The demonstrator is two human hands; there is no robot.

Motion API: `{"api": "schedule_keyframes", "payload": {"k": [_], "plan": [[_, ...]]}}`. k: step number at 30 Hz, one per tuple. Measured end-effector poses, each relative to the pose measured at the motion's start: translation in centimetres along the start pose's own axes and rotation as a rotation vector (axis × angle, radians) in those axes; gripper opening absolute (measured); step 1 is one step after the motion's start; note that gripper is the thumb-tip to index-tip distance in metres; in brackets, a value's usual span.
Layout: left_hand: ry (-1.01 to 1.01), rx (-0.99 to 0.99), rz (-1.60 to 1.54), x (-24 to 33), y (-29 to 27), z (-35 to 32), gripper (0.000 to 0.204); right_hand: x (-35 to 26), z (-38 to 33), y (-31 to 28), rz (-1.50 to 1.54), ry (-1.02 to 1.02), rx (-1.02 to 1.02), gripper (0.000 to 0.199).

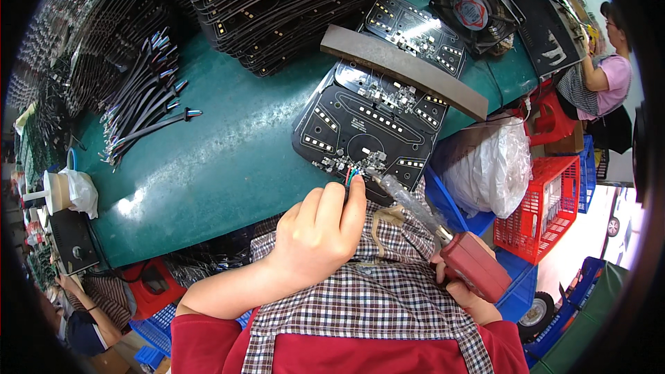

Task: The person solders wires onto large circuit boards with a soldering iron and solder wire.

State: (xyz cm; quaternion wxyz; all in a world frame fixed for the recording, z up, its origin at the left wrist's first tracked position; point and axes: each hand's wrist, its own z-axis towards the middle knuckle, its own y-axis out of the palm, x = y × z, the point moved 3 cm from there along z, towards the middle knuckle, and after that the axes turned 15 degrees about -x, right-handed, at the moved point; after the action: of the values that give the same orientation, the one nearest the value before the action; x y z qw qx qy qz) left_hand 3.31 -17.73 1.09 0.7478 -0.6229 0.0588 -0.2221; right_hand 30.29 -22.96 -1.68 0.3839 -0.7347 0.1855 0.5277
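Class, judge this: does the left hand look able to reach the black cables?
Probably yes: only green tabletop shows between the left hand and the black cables, though the hand seems occupied with coloured wires.

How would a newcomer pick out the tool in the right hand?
Find the green table, then the black circuit board at its near edge. Below and right of it, the right hand grips the tool by its chunky red handle. Unlike the latticed red crate farther right, the tool has a long shaft pointing up-left at the board.
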Motion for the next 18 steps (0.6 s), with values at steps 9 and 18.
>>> {"api": "schedule_keyframes", "payload": {"k": [9, 18], "plan": [[-0.004, -0.018, 0.048, 0.3, 0.1, 0.1, 0.036, -2.5, 2.4, -0.2, -0.405, -0.143, 0.013, 0.067], [-0.03, -0.117, 0.1, 0.3, -0.8, 0.2, 0.034, -3.6, 1.7, 0.9, 0.556, 0.095, 0.284, 0.074]]}}
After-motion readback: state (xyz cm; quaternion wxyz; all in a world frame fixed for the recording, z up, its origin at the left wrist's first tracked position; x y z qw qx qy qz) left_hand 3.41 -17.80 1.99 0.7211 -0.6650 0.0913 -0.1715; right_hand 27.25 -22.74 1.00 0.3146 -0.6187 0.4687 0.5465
